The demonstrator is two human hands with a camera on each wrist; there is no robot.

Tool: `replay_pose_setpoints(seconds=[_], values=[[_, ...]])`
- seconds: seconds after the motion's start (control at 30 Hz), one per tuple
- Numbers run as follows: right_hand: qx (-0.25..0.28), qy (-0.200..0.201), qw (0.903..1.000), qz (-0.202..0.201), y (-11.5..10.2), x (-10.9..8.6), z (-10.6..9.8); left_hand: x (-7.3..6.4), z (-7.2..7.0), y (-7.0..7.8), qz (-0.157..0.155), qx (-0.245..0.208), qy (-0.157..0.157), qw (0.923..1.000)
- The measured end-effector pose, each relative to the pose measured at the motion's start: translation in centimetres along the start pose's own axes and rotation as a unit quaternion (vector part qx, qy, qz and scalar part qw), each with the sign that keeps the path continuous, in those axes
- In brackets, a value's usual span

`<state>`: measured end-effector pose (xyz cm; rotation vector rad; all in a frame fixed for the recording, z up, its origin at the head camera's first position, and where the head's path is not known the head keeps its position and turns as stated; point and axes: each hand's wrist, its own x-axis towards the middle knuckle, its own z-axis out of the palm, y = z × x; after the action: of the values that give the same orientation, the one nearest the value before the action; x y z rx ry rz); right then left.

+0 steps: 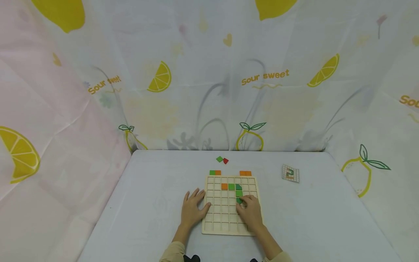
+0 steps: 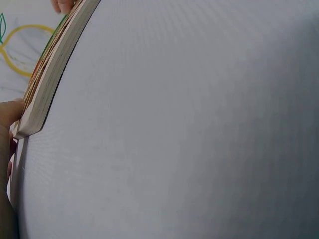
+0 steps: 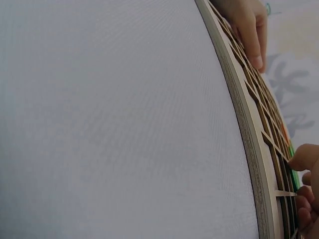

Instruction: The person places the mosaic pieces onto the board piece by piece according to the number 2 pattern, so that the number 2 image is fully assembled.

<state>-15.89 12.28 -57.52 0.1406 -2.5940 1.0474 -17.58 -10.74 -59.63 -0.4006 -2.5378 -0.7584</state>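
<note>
Near the table's [image 1: 147,203] front edge, the wooden grid board [image 1: 229,222] is steadied by the flat, open left hand [image 1: 193,209]. A green tile [image 1: 239,200] is pinched into a cell by the right hand [image 1: 250,213]. Light, stiff and thin, it is probably best taken by its edges. Farther cells hold orange and green tiles [image 1: 231,186]; loose tiles [image 1: 222,159] lie beyond.

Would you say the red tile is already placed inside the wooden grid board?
No, the red tile lies on the table beyond the wooden grid board.
</note>
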Motion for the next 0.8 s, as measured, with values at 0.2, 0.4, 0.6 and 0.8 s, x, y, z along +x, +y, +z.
replay_pose_setpoints(seconds=[0.2, 0.4, 0.6, 0.8], values=[[0.032, -0.005, 0.9990, -0.032, 0.42, 0.13, -0.57, 0.05, -0.07, 0.12, -0.008, -0.008, -0.006, 0.9999], [0.033, -0.009, 0.9991, -0.026, 0.51, 0.26, -0.61, -0.04, 0.04, 0.03, -0.008, -0.014, -0.005, 0.9999], [0.030, -0.001, 0.9991, -0.030, 0.58, 0.33, -0.27, 0.00, 0.14, -0.12, -0.006, -0.011, -0.003, 0.9999], [0.024, -0.017, 0.9989, -0.037, 0.88, 0.51, -0.08, -0.02, 0.12, 0.00, -0.005, -0.007, -0.002, 1.0000]])
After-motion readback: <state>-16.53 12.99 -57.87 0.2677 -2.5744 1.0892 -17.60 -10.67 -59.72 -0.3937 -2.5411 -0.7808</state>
